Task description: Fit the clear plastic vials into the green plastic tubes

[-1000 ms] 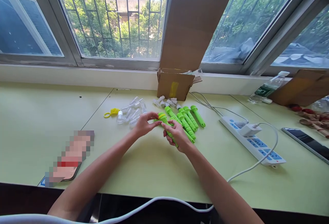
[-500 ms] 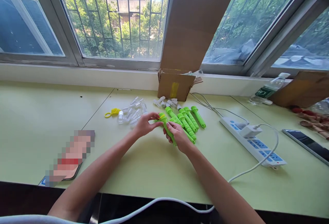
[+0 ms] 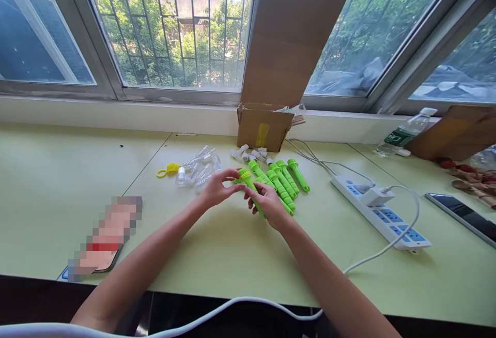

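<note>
My left hand (image 3: 217,188) pinches the capped top end of a green ribbed plastic tube (image 3: 246,180) near the middle of the pale green table (image 3: 232,245). My right hand (image 3: 268,204) wraps round the lower part of the same tube. Right behind it lies a row of several more green tubes (image 3: 284,179). Several small clear plastic pieces (image 3: 197,168) lie scattered to the left of my left hand, with a yellow ring piece (image 3: 168,170) beside them.
A small open cardboard box (image 3: 262,126) stands at the window sill, a tall cardboard sheet (image 3: 292,33) behind it. A white power strip (image 3: 382,213) with a charger and cable lies to the right. A phone (image 3: 463,215), a water bottle (image 3: 405,132) and a blurred-out object (image 3: 104,237) also lie about.
Both hands stay on the green tube; they and the tube have shifted only slightly.
</note>
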The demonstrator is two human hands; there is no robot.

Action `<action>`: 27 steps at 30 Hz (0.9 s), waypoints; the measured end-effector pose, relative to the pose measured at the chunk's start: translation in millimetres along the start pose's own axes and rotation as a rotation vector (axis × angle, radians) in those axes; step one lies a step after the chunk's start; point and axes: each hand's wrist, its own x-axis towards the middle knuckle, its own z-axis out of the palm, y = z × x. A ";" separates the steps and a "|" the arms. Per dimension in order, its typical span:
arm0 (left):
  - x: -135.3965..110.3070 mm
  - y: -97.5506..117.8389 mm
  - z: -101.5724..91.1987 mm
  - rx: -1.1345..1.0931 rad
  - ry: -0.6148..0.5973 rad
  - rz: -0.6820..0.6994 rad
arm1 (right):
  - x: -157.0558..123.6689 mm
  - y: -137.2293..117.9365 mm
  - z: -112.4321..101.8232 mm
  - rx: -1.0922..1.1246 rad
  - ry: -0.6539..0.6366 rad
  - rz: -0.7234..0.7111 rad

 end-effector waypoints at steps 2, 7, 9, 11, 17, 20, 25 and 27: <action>0.0 0.1 0.1 -0.001 -0.007 0.012 | 0.3 0.1 -0.6 -0.019 -0.021 -0.020; -0.3 -2.6 0.9 0.017 -0.005 0.030 | -1.5 -1.5 1.6 0.019 -0.041 0.009; -0.4 -3.9 1.2 0.022 -0.001 0.035 | -2.4 -1.5 3.2 0.043 -0.028 0.068; -0.3 -4.7 1.2 0.024 0.004 0.037 | -2.9 -0.7 4.7 0.051 0.022 0.107; 0.2 -4.1 -0.6 0.021 -0.010 0.011 | -1.9 0.4 5.5 0.057 0.124 0.069; 0.3 -3.5 -0.8 0.015 -0.013 0.005 | -0.4 0.3 3.4 0.046 0.117 0.028; 0.0 -3.6 0.0 0.006 -0.022 0.014 | 1.8 1.8 0.3 -0.021 0.106 0.002; 0.0 -4.2 -0.1 0.008 -0.022 0.013 | 1.8 2.2 0.2 -0.029 0.099 -0.004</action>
